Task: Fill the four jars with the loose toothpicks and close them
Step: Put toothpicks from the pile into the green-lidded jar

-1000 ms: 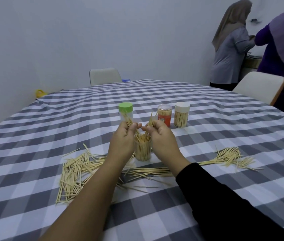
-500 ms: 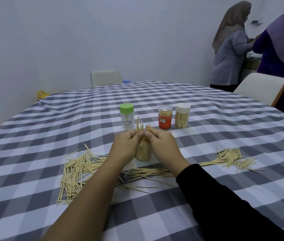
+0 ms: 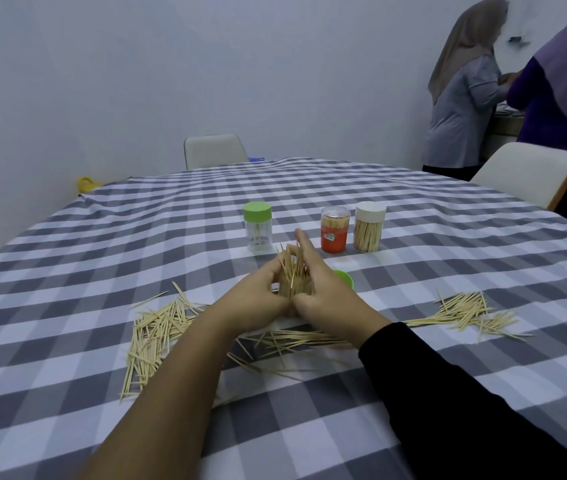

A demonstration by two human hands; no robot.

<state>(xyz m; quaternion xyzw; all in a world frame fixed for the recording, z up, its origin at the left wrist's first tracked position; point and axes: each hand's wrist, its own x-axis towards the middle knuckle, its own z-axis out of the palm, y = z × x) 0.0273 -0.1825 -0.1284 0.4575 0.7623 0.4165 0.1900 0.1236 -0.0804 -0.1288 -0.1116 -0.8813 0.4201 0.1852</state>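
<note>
Both hands have dropped lower around the open jar (image 3: pixel 294 289) since half a second ago, and a green lid (image 3: pixel 343 277) has come into sight on the cloth just behind the right hand (image 3: pixel 330 299). That hand cups the jar's right side with its forefinger stretched upward past the bristling toothpicks (image 3: pixel 290 266), its thumb tucked against the jar's front. On the opposite side, the left hand (image 3: pixel 258 299) curls its fingers round the jar. Farther back stand a green-capped jar (image 3: pixel 258 226), nearly empty, an orange-labelled jar (image 3: pixel 334 230) and a white-capped jar (image 3: pixel 369 226), both filled. Loose toothpicks lie in a left heap (image 3: pixel 155 330), a scatter (image 3: pixel 292 344) under the wrists and a right heap (image 3: pixel 465 311) on the checked tablecloth (image 3: pixel 67 258). Two people (image 3: pixel 462 95) stand at the far right beside a white chair (image 3: pixel 524 171).
</note>
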